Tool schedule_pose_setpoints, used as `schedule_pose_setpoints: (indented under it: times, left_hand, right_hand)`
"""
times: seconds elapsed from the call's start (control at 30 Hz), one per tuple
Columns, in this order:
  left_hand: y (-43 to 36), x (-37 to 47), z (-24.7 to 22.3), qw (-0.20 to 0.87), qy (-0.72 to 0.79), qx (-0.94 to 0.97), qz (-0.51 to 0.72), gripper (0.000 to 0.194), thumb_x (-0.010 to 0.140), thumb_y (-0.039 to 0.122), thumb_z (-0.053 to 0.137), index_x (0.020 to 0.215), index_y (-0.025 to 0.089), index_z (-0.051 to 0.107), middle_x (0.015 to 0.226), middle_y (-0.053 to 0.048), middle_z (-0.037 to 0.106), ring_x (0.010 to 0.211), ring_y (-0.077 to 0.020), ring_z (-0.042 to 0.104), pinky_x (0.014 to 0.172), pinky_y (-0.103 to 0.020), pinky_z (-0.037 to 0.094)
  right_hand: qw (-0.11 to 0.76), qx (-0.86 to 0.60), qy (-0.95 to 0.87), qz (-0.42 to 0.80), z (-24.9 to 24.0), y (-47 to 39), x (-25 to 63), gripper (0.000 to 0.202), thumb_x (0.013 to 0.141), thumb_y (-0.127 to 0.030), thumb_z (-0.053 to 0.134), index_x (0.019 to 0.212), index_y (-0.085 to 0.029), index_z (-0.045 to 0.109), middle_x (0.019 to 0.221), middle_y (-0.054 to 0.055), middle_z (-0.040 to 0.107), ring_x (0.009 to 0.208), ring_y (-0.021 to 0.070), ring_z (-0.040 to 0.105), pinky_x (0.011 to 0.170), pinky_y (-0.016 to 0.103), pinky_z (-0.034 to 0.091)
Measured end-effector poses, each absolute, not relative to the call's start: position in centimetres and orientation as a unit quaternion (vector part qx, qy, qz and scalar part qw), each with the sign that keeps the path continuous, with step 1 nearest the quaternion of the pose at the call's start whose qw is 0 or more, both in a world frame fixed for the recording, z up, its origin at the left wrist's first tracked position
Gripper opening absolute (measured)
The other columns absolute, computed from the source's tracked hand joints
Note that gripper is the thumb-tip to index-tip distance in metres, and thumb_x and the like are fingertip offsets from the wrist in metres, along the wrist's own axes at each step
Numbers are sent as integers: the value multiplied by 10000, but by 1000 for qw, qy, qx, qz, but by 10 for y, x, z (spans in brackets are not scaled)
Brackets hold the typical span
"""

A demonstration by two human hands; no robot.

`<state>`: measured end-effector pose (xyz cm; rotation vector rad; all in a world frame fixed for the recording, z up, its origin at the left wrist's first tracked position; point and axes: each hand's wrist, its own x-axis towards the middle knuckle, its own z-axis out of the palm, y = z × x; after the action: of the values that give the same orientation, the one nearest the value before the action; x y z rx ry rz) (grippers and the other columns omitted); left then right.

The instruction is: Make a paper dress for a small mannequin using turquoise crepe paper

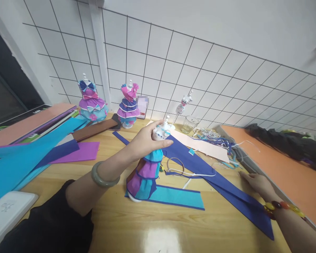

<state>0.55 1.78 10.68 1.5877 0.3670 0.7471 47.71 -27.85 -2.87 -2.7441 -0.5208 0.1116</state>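
A small white mannequin (162, 132) in a tiered skirt (144, 174) of blue, purple and teal stands near the middle of the table. My left hand (150, 138) is wrapped round its upper body, thumb in front. Under and beside its base lies a teal strip with dark blue edges (180, 197). A long dark blue cloth strip (213, 179) runs diagonally behind it to the right. At the right, my right hand (256, 184) rests low near the table's edge, fingers stretched out and holding nothing, beside the blue strip.
Two dressed mannequins (93, 102) (128, 107), a bare mannequin (183, 102) and a glass jar (190, 123) stand at the back. Coloured cloth strips (39, 151) and a white device (12, 214) lie left. Ribbon scraps (210, 135) and an orange surface (276, 172) are right.
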Motion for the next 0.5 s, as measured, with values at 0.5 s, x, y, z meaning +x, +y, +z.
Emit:
schedule_pose_setpoints:
  times: [0.5]
  left_hand:
    - [17, 6, 107, 631, 154, 693, 312, 854, 661, 349, 803, 1402, 179, 413, 1152, -113, 624, 973, -208, 605, 844, -351, 493]
  right_hand:
    - [223, -958, -181, 3, -27, -283, 452, 454, 658, -537, 596, 868, -163, 744, 797, 93, 752, 758, 286, 694, 609, 318, 493]
